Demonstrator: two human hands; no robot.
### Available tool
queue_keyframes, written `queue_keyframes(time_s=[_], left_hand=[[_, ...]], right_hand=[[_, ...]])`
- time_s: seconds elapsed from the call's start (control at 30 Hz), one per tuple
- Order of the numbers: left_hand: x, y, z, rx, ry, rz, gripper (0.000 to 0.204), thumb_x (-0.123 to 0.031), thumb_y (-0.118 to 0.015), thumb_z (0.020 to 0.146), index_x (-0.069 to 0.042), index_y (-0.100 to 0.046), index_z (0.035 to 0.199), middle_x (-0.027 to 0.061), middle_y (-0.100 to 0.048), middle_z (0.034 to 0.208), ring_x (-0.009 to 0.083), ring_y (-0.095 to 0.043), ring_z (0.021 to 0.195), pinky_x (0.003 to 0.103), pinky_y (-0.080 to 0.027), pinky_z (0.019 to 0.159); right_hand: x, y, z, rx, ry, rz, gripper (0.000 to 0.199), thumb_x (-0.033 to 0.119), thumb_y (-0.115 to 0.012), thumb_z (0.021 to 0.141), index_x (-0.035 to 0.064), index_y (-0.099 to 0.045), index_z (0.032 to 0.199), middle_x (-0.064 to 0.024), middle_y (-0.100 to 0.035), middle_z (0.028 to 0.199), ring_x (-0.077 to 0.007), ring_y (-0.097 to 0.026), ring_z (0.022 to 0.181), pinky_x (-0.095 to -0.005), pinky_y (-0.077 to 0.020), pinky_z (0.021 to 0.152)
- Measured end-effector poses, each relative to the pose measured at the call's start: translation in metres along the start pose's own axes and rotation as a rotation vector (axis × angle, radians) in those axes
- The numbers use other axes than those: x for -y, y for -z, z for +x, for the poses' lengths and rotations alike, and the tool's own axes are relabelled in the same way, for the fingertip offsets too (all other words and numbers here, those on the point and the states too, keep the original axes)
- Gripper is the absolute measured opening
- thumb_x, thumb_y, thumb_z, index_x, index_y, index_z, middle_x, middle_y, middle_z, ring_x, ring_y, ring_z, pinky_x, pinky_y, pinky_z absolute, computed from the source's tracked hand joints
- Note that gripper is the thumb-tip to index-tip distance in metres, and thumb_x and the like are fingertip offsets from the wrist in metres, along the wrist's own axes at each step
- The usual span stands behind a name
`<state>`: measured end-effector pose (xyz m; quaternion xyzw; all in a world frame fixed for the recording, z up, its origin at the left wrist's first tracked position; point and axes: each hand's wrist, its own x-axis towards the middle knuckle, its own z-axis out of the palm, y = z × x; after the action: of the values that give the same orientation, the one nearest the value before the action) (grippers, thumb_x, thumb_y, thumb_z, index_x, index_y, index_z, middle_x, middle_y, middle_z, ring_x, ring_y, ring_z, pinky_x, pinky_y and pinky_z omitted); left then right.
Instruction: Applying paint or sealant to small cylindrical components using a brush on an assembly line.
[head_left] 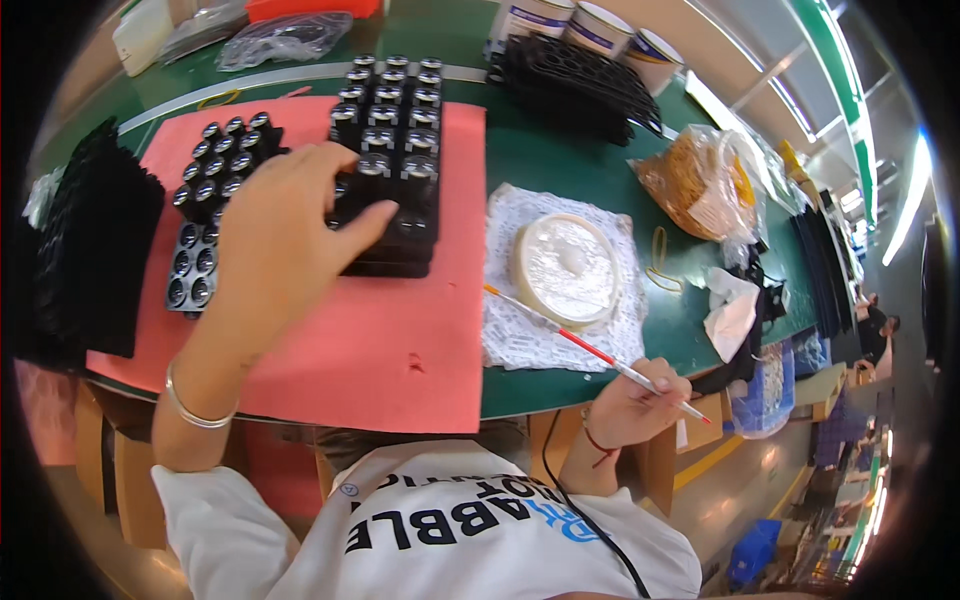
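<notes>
My left hand (290, 215) is over a black tray (405, 245) that holds rows of round black parts with shiny, clear tops. Its thumb and forefinger are spread apart at the tray's left side; the other fingertips are hidden. Beneath and left of that hand, a second group of similar round parts (225, 160) stands on a grey holder with round cups (192, 265). My right hand (635, 400) is closed around a thin paintbrush (590, 347) with a red and white handle, its tip pointing left. Near the brush tip sits a round, pale dish (570, 265) covered in clear film.
A pink mat (370, 350) lies under the trays on the green table (560, 150). Stacks of black trays stand at the left (95, 250) and back (575, 85). Several cans (600, 28), a bag of brown material (690, 185) and a crumpled white tissue (730, 312) lie around.
</notes>
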<state>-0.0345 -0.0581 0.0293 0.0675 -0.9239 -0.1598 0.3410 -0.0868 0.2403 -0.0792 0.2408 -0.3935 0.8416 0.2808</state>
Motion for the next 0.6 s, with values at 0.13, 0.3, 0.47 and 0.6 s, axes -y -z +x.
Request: queue_keyframes(time_s=[0.13, 0.3, 0.47, 0.6], left_hand=[[-0.004, 0.0, 0.01, 0.057, 0.054, 0.077, 0.025, -0.019, -0.069, 0.065, -0.004, -0.055, 0.079, 0.0049, -0.046, 0.06, 0.0221, -0.048, 0.06, 0.034, -0.039, 0.056], [-0.013, 0.004, 0.009, -0.058, -0.035, -0.045, 0.023, -0.004, -0.067, 0.062, -0.006, -0.057, 0.083, 0.0025, -0.056, 0.078, 0.0146, -0.049, 0.064, 0.025, -0.039, 0.055], [-0.031, -0.003, -0.018, 0.133, -0.086, -0.575, 0.03, 0.003, -0.065, 0.059, -0.006, -0.058, 0.086, 0.0053, -0.06, 0.088, 0.0126, -0.057, 0.072, 0.022, -0.047, 0.059], [-0.031, -0.022, -0.035, 0.48, -0.017, -0.69, 0.028, -0.004, -0.066, 0.062, -0.006, -0.059, 0.089, 0.0049, -0.06, 0.08, 0.013, -0.058, 0.072, 0.023, -0.047, 0.061]], right_hand=[[-0.002, 0.003, 0.009, -0.041, 0.083, -0.078, 0.026, 0.026, -0.043, 0.091, 0.0054, -0.045, 0.075, -0.0032, -0.05, 0.069, -0.0115, -0.038, 0.059, -0.025, -0.0295, 0.053], [0.016, 0.009, 0.026, -0.071, 0.349, -0.355, 0.032, 0.032, -0.039, 0.092, 0.006, -0.044, 0.074, -0.0022, -0.04, 0.06, -0.0115, -0.035, 0.057, -0.0251, -0.0268, 0.052], [0.018, 0.011, 0.028, 0.052, 0.422, -0.555, 0.034, 0.03, -0.038, 0.092, 0.0046, -0.044, 0.07, -0.0017, -0.039, 0.059, -0.012, -0.034, 0.057, -0.0253, -0.0269, 0.054], [0.012, 0.006, 0.026, 0.115, 0.395, -0.554, 0.034, 0.028, -0.039, 0.092, 0.0043, -0.043, 0.068, -0.0008, -0.039, 0.058, -0.0119, -0.032, 0.055, -0.0261, -0.026, 0.052]])
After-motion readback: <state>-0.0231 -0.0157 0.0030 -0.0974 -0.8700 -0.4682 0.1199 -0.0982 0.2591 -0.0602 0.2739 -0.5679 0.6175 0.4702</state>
